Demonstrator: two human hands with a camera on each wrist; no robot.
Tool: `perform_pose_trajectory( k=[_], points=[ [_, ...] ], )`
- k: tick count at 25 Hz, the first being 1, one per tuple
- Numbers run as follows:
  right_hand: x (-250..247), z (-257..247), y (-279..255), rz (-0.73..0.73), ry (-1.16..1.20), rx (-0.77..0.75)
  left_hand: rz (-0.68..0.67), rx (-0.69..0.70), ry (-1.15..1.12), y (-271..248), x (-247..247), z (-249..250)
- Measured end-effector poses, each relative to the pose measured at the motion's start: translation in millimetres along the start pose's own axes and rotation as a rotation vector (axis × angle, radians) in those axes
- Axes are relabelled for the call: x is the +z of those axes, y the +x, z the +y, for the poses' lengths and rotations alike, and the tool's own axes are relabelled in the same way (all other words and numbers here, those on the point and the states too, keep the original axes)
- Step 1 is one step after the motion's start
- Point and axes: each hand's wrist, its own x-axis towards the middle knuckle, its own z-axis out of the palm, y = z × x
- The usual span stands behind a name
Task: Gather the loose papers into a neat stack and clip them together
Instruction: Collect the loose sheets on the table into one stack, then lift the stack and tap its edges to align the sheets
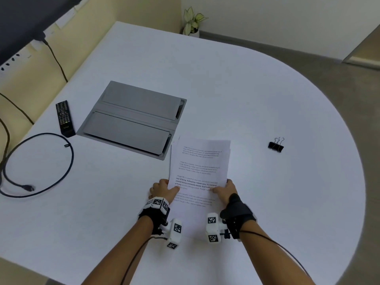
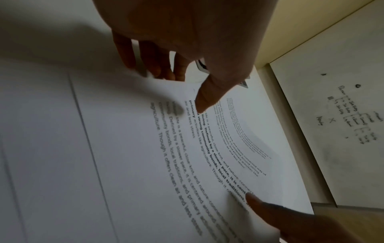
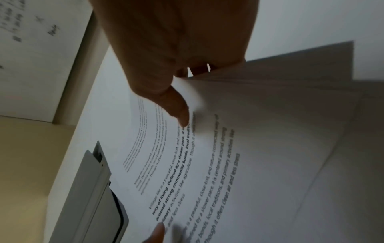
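Both forearms reach in from the near edge of the white table (image 1: pixel 257 95), each wrist strapped with a black band carrying white marker blocks. Between them the papers (image 1: pixel 200 171) are held as one stack above the table's near middle, printed side up, with the sheet edges at the far end slightly uneven. On the stack's left edge the left hand (image 1: pixel 162 190) pinches the sheets, thumb on top over the bold lines of print and fingers curled underneath; the left wrist view shows that thumb (image 2: pixel 207 97) pressed on the page with the fingers behind the sheet. At the opposite edge the right hand (image 1: pixel 225 190) clamps the stack the same way, and the right wrist view shows its thumb (image 3: pixel 176 108) lying on the text. Off to the right, well apart from the stack and toward the table's curved right edge, a black binder clip (image 1: pixel 276 145) lies with its wire handles up. Just beyond the stack's far left corner a grey hatch (image 1: pixel 133 118) with two flaps is set into the tabletop. Near the left edge a black remote (image 1: pixel 64 118) lies, and a black cable (image 1: pixel 41 163) loops on the table close to it. Past the far edge stands a small potted plant (image 1: pixel 193 21).
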Motion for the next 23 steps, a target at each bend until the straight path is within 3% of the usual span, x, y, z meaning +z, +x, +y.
perform_pose_trajectory(
  k=[4, 9, 14, 23],
  points=[
    [-4.2, 25.1, -12.5, -0.098, 0.152, 0.068, -0.07, 0.039, 0.049, -27.0, 14.0, 0.5],
    [-24.7, 49.9, -46.3, -0.145, 0.301, -0.065, -0.092, 0.072, -0.513, -52.3, 16.4, -6.4],
    [-56.3, 61.9, -81.6, -0.19, 0.423, -0.202, -0.111, 0.277, -0.631, -71.8, 4.8, -15.2],
    [-78.1, 10.3, -140.9, -0.003, 0.602, -0.555, -0.015, 0.67, -0.838, -138.8, -30.2, 31.1]
  ],
)
